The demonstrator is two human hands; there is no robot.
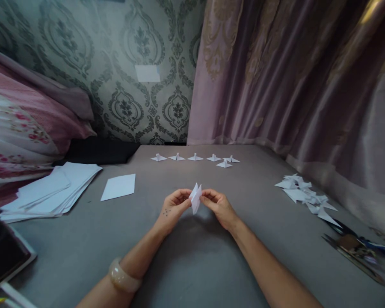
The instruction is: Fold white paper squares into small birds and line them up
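Observation:
A small piece of folded white paper (196, 200) is held up above the grey tabletop, its two pointed flaps standing upward. My left hand (174, 208) pinches its left edge between thumb and fingers. From the other side my right hand (220, 208) grips the right edge the same way. Beyond both hands, several finished-looking folded paper birds (195, 157) stand in a row, with one paper bird (224, 163) a little in front of the others at the right end.
At left lie a stack of white paper (80, 182) and a single square sheet (118, 187). A heap of folded paper pieces (297, 194) is at right, near scissors and tools (353, 250). A dark-screened device (6, 256) sits at the near left; curtains (276, 77) border the right.

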